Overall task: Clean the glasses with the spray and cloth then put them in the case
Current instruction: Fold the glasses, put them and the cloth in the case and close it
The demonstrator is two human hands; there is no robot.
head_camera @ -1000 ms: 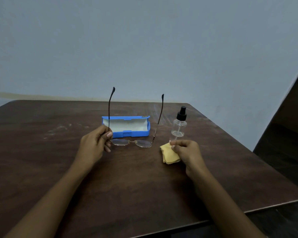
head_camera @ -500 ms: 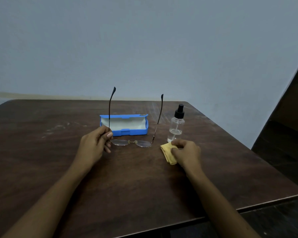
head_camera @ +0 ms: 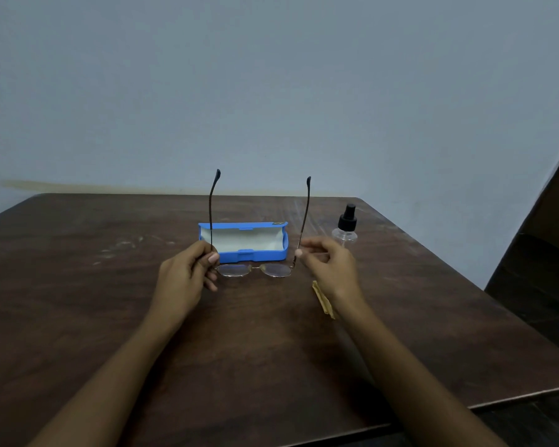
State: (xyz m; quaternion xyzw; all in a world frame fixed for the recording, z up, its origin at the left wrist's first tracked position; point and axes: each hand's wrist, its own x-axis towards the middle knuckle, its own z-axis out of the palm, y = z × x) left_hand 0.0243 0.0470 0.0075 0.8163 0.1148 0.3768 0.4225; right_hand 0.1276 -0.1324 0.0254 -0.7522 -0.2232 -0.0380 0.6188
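The thin-framed glasses [head_camera: 271,270] rest lenses-down on the brown table [head_camera: 110,301], with both temple arms pointing up. My left hand [head_camera: 184,275] pinches the left temple near its hinge. The thumb and forefinger of my right hand [head_camera: 333,269] are closed on the right temple just above its hinge. Just behind the glasses the blue case [head_camera: 246,255] lies open, its pale lining empty. The clear spray bottle [head_camera: 346,227] with a black nozzle stands behind my right hand. The yellow cloth [head_camera: 324,303] lies on the table, mostly hidden under my right wrist.
A pale wall rises behind the table's far edge. The table's right edge [head_camera: 465,253] runs diagonally, with dark floor beyond it. The near edge shows at the lower right.
My right hand has let go of the yellow cloth and moved up and left to the right temple of the glasses. The left hand has kept its hold.
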